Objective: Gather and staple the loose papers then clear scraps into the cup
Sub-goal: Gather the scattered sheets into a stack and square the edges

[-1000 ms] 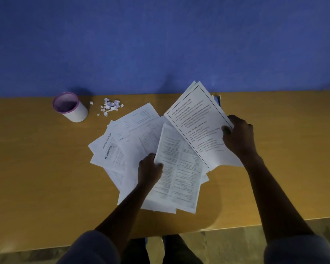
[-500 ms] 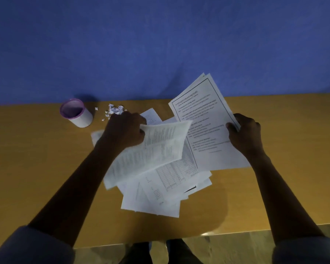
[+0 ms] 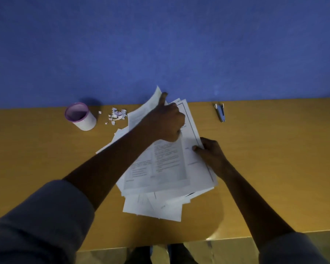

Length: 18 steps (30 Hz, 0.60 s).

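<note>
White printed papers (image 3: 154, 208) sit in a loose fanned pile mid-table, with misaligned edges and the lower sheets poking out toward the near edge. Left hand (image 3: 164, 121) reaches across the pile and grips the far end of the top sheet (image 3: 160, 164). Its fingers are curled round the paper and the thumb (image 3: 163, 97) points up along the lifted far corner, which stands off the pile in front of the wall. The near end of that sheet lies flat on the stack. Right hand (image 3: 211, 152) is at the pile's right edge, pinching a bordered sheet (image 3: 191, 130), thumb on top; the other fingers are tucked under, so I can't tell how they lie. The bordered sheet sits just beneath the top sheet, offset to its right. Paper scraps (image 3: 117, 115) form a small white heap at the far side of the table, between the pile's far-left corner and the cup (image 3: 80, 117), near both. Cup is white with a purple rim and stands upright; contents unreadable. Stapler (image 3: 220, 112) is blue-grey and lies flat by the far edge, right of the pile, well apart from both hands. Table (image 3: 46, 159) is yellow-brown wood finish, with a blue wall (image 3: 160, 44) behind it. Grey-blue sleeves (image 3: 36, 216) are pushed up both forearms.
</note>
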Tool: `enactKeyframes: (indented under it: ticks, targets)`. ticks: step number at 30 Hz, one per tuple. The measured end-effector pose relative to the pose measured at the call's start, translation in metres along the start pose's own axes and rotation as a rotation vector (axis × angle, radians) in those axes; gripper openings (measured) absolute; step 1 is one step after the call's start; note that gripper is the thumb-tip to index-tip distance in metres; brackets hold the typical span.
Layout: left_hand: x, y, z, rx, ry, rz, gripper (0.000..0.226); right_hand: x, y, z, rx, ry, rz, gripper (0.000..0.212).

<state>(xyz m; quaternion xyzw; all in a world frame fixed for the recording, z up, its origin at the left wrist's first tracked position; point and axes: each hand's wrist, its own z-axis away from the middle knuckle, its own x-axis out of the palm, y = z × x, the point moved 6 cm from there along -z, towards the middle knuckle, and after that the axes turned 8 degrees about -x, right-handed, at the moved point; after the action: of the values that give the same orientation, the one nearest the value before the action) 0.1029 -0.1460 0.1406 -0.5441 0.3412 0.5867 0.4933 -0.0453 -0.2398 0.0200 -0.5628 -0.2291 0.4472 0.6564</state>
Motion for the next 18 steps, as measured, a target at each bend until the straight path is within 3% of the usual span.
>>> enactKeyframes:
  ticks: [5,10,12,15,18]
  targets:
    - [0.036,0.048,-0.008,0.103,0.047,0.037,0.017,0.025,0.016,0.014,0.065,-0.072,-0.219,0.011]
    - [0.068,0.073,-0.007,0.167,0.146,0.120,0.018,0.035,0.042,0.026,0.234,-0.019,-0.321,0.020]
    - [0.071,0.070,-0.003,0.148,0.239,0.212,0.034,0.036,0.050,0.029,0.252,-0.009,-0.397,0.019]
    - [0.064,0.045,0.013,-0.053,0.341,0.415,0.058,0.035,0.051,0.033,0.237,-0.018,-0.474,0.014]
    - [0.081,-0.002,0.042,-0.452,0.431,0.721,0.066,0.032,0.047,0.035,0.195,-0.048,-0.462,0.014]
